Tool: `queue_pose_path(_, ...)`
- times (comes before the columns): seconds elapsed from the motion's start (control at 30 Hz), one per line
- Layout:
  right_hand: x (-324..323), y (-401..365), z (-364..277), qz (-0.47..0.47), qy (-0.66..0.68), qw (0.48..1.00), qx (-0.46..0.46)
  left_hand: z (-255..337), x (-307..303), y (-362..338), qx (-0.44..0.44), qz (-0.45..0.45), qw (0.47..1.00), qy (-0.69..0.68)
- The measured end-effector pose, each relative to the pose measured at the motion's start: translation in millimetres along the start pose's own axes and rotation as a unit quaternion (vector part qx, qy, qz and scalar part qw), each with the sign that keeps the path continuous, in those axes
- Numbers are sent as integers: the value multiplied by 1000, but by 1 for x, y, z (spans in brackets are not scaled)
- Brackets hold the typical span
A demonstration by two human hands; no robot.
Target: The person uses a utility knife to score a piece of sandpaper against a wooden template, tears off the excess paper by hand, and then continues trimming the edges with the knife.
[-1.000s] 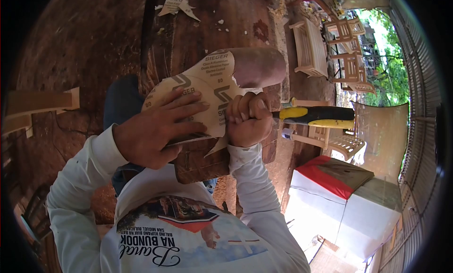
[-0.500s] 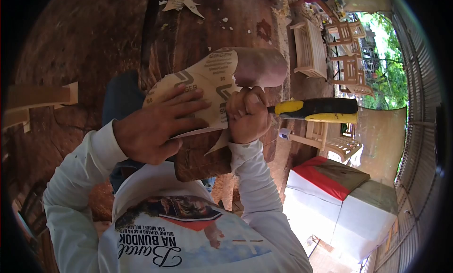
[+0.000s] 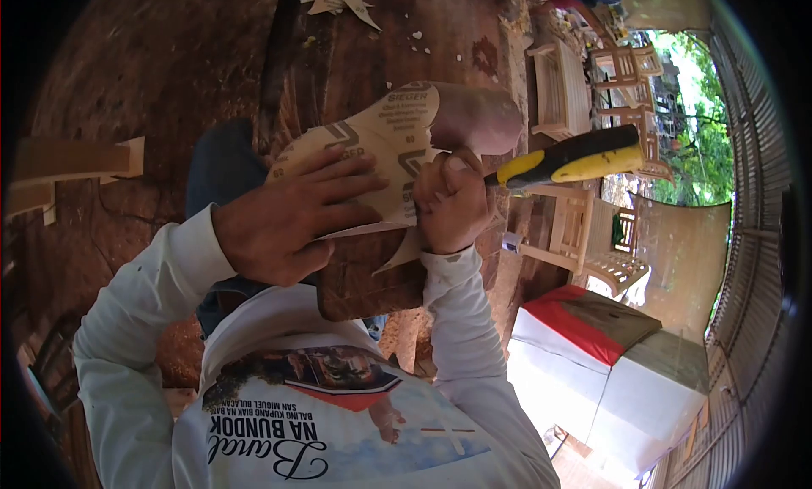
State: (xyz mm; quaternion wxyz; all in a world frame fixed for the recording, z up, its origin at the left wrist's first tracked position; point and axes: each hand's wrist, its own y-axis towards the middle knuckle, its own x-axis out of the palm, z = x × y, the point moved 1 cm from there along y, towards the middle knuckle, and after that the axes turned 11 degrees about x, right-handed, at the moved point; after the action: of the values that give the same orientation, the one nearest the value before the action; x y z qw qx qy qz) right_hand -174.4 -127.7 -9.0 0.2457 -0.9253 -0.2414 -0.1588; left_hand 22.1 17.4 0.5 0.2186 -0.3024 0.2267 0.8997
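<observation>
My left hand (image 3: 296,214) lies flat on a printed tan sheet of sandpaper (image 3: 402,121), fingers stretched over its back, thumb near the lower edge. My right hand (image 3: 457,203) is closed in a fist at the sheet's right edge. It grips what looks like a chisel (image 3: 579,161) close to the yellow-and-black handle, which points right; the blade is hidden by hand and paper. The sheet's upper right end curls over, showing its brownish-pink face (image 3: 478,121). Beneath it is a dark wooden board (image 3: 368,288), with a torn corner of paper hanging over it.
Torn sandpaper scraps (image 3: 347,0) and small white bits lie on the dark wooden surface (image 3: 406,53) ahead. At right are wooden chairs (image 3: 622,83), a slatted bench (image 3: 558,91) and a white box-like form with a red cover (image 3: 584,324). A wooden piece (image 3: 76,159) stands at left.
The chisel handle has swung upward at its far end, and my right fist has turned slightly with it. My left hand stays flat on the sandpaper. The whole view has shifted a little.
</observation>
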Motion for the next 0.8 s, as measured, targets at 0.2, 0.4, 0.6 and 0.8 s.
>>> queue_pose_path(0.2, -18, 7, 20, -21, -173, 967, -185, -2, 1, -1, 5, -2, 1000, 16)
queue_pose_path(0.4, -12, 4, 16, -26, -59, 991, -119, -3, 3, -2, 9, 4, 1000, 20)
queue_pose_path(0.6, 2, -6, -1, 32, 81, 996, 10, -3, 1, -3, 19, 12, 1000, 19)
queue_pose_path(0.8, -4, -17, -19, -16, 90, 992, -89, 3, -3, -1, 40, 6, 998, 45)
